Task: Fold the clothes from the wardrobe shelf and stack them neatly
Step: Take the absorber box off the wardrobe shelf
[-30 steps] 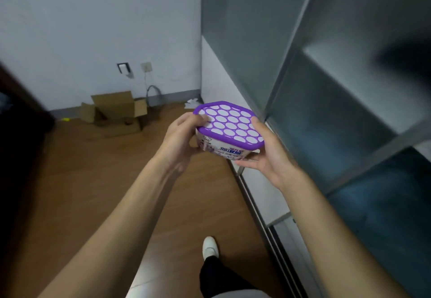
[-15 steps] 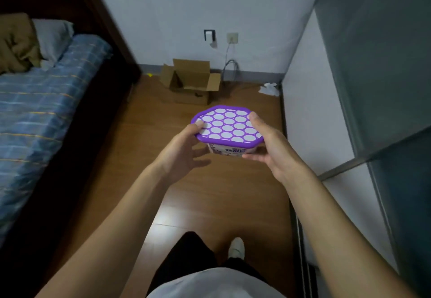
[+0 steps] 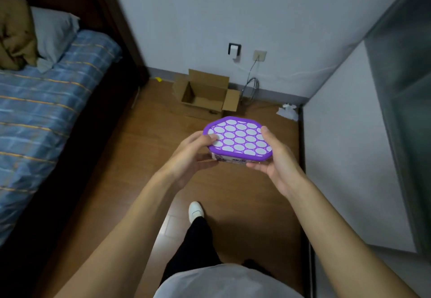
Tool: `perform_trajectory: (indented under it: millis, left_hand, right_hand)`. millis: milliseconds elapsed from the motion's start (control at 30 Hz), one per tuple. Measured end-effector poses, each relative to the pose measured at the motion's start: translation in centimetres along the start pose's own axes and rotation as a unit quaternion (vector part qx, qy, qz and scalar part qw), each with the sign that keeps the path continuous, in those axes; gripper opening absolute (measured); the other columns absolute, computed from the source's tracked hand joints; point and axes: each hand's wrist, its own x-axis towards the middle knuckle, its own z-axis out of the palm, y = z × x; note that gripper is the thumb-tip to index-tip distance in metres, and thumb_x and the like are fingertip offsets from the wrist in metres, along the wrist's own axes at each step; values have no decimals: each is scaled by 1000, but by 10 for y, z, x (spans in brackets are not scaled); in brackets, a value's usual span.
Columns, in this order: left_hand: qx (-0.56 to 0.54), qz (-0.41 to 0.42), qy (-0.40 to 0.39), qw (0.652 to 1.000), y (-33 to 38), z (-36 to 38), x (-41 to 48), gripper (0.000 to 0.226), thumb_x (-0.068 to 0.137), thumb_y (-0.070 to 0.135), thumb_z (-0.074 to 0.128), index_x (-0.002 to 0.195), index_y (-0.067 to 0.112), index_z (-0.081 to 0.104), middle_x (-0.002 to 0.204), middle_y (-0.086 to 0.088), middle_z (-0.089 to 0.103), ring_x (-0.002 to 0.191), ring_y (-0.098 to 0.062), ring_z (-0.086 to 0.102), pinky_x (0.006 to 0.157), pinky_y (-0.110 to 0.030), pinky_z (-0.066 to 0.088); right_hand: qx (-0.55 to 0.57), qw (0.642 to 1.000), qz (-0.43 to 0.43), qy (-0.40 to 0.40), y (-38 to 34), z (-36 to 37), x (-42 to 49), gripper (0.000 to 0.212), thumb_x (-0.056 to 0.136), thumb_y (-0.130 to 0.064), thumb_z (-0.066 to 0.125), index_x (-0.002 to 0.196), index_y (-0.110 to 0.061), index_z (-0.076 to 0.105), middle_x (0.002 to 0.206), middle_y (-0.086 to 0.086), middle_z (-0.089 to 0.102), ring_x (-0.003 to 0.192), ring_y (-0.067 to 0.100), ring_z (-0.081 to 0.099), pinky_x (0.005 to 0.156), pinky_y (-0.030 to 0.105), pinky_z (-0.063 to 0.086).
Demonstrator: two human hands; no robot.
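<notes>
One container [image 3: 239, 140]: a white tub with a purple lid pierced by rows of round white openings, lid up and tilted slightly toward the camera. It is held in the air at mid-frame, above the wooden floor [image 3: 233, 192], between both hands.

Two hands on it.
- Left hand [image 3: 189, 157]: thumb laid over the lid's left edge, fingers [image 3: 206, 163] curled below against the tub's left side, clamped on the container.
- Right hand [image 3: 277, 160]: thumb along the lid's right rim, fingers [image 3: 255, 167] reaching under the base, likewise clamped on the container. The tub sits between the two thumbs, and its base is mostly hidden.

Surroundings.
- One open cardboard box [image 3: 205, 94] on the floor by the far wall, flaps up.
- Two wall sockets [image 3: 234, 49] above it, with a looped cable [image 3: 250, 85] hanging from the right one.
- One crumpled white scrap [image 3: 288, 111] in the floor corner.
- One bed [image 3: 42, 111] at left with a blue striped cover, a grey pillow [image 3: 53, 33] and a brown bundle [image 3: 14, 33] at its head.
- One wardrobe [image 3: 345, 146] at right, with a white side panel and a frosted door.
- One white shoe [image 3: 195, 211] below the hands.
</notes>
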Motion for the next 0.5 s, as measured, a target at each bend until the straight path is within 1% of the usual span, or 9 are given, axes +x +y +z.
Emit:
perform_trajectory:
  millis: [67,100,167,233,333,367,500]
  left_hand:
    - [9,-2,-13,1000,21,-16,30,43,79,47,73,113,23,63,105,-1,75,96,-20,73,80,-31,58]
    - [7,-2,-17,1000,32,-22,44,45,78,47,73,114,23,62,105,-1,75,96,-20,73,79,-31,58]
    - [-9,-3,-17,1000,49,-31,71,53,73,49,74,116,21,62,104,-2,75,94,-20,73,81,-34,59]
    - [-34,-4,-13,999,61,-36,98,52,74,47,74,116,19,63,105,-5,75,93,-21,73,82,-36,59]
    - [-58,-7,9,998,77,-42,145,37,81,44,69,111,22,65,109,-6,74,97,-23,72,82,-36,60]
    - [-59,-6,21,998,83,-43,161,35,82,44,68,110,23,65,110,-5,74,97,-23,72,82,-37,60]
    - [-45,-4,54,997,103,-47,236,40,79,46,68,110,21,65,107,-4,74,100,-23,72,78,-36,59]
  right_hand:
    - [-3,1000,-2,8,-18,19,25,56,88,-55,62,130,-20,55,115,4,71,102,21,70,85,42,60]
    - [-5,1000,-5,10,-27,27,37,56,88,-55,62,131,-20,55,116,3,71,102,20,70,85,42,60]
    - [-10,1000,-9,15,-45,42,60,57,87,-57,62,131,-21,55,116,2,71,102,19,70,82,40,61]
    - [-14,1000,-14,16,-63,53,85,56,88,-58,60,130,-22,56,116,1,71,101,18,71,81,39,61]
    - [-16,1000,-11,15,-89,67,132,59,88,-60,59,133,-22,54,118,0,70,102,19,70,85,45,60]
    - [-18,1000,-10,12,-96,71,149,60,87,-60,59,134,-22,53,118,0,70,103,18,70,85,45,60]
    - [-12,1000,4,9,-120,79,230,57,89,-57,59,133,-23,52,118,-1,69,101,17,70,85,45,60]
